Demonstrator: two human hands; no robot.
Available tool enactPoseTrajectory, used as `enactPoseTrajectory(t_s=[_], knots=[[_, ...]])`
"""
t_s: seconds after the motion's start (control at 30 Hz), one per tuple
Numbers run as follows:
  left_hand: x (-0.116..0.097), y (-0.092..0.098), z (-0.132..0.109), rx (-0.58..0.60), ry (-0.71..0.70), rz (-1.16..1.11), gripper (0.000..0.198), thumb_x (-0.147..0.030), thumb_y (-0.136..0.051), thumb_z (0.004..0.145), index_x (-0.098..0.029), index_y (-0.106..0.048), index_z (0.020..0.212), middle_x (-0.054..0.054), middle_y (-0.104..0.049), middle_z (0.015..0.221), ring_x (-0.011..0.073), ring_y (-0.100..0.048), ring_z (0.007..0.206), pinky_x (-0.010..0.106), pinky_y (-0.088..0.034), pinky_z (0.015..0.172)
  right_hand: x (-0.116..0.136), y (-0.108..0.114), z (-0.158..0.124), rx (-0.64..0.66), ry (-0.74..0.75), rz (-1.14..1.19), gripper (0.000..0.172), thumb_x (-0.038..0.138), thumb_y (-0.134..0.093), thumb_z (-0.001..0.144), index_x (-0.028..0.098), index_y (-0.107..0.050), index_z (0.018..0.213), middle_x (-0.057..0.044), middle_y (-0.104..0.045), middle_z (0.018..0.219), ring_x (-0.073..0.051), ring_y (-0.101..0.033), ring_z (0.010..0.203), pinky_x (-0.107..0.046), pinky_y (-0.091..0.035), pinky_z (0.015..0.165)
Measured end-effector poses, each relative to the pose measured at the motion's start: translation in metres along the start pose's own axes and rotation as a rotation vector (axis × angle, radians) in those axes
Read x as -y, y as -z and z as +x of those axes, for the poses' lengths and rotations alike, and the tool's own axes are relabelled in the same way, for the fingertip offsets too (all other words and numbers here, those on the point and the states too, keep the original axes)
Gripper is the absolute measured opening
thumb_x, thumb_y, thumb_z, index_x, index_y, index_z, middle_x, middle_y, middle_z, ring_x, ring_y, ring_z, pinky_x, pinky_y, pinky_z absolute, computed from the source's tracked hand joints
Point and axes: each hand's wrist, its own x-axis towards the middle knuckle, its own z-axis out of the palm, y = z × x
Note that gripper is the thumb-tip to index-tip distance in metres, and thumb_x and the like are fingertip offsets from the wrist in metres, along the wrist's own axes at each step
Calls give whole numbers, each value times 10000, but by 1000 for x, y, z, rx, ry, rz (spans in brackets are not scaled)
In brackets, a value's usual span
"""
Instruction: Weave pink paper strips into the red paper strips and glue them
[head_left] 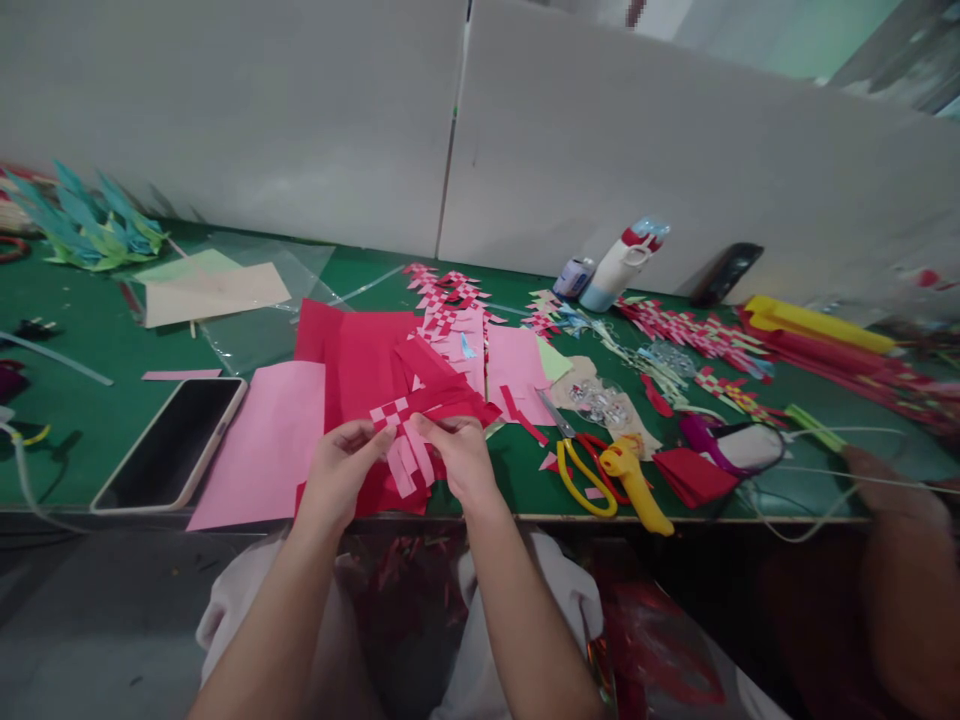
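Note:
A woven paper piece (400, 425) in red and pink checks is held between my two hands, its loose strips hanging down and out to the right. My left hand (346, 462) pinches its left edge between thumb and fingers. On the other side, my right hand (463, 455) pinches the right edge near the red strips. Beneath them lie red paper sheets (360, 350) and, to the left, a pink sheet (274, 440). Finished-looking woven checkered pieces (446, 295) lie behind. Part of the weave is hidden by my fingers.
A phone (172, 445) lies at the left. Scissors (589, 480) and a yellow glue gun (637, 485) rest near the front edge at right. A bottle (619, 270) and a can (574, 278) stand by the partition. Another person's hand (892, 485) is at far right.

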Motion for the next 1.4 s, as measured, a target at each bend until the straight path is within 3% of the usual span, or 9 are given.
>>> enactPoseTrajectory(t_s=[0.07, 0.2, 0.33, 0.73, 1.03, 1.23, 1.4], knots=[[0, 0, 0, -2, -13, -12, 308, -364, -813, 590, -150, -591, 594, -51, -531, 536, 57, -479, 520, 174, -394, 523, 3, 1, -1, 34, 4, 5, 424, 414, -820, 543, 154, -503, 433, 71, -370, 435, -54, -317, 454, -226, -306, 471], [-1, -1, 0, -16, -20, -72, 297, -344, -823, 573, -154, -597, 596, -44, -564, 568, 68, -505, 550, 182, -415, 542, 7, 3, -3, 147, -41, -6, 271, 363, -836, 532, 146, -692, 609, 26, -577, 567, -78, -456, 537, -217, -371, 524], [-1, -1, 1, -22, -6, -121, 297, -334, -838, 547, -154, -615, 625, -38, -589, 605, 77, -535, 589, 190, -451, 579, 5, 6, -1, 163, -23, -39, 256, 340, -832, 541, 163, -751, 708, 3, -652, 641, -100, -517, 585, -229, -422, 572], [1, -1, 0, -20, -9, -123, 321, -338, -839, 550, -143, -588, 593, -42, -570, 575, 61, -516, 576, 162, -445, 567, 0, 5, 1, 133, 20, -87, 236, 321, -836, 525, 176, -765, 698, -23, -706, 696, -140, -593, 654, -272, -475, 674], [-3, -2, 0, -2, 10, -139, 304, -310, -839, 550, -144, -588, 597, -32, -590, 596, 68, -531, 591, 164, -439, 563, 9, 4, -3, 236, -82, 35, 244, 298, -838, 530, 144, -708, 668, 13, -657, 628, -104, -565, 586, -226, -443, 588], [4, -2, -1, 74, -15, -66, 268, -312, -810, 608, -153, -594, 609, -31, -587, 604, 80, -535, 593, 188, -433, 576, 7, -3, -2, 28, -187, 290, 292, 322, -854, 506, 141, -649, 610, 17, -643, 564, -121, -588, 518, -254, -488, 543], [9, 1, -1, 124, -54, 21, 232, -324, -788, 645, -156, -629, 658, -16, -615, 643, 93, -548, 619, 209, -444, 608, 5, -6, -1, -88, -236, 367, 295, 292, -863, 463, 139, -675, 630, 1, -675, 596, -131, -606, 516, -248, -487, 501]])
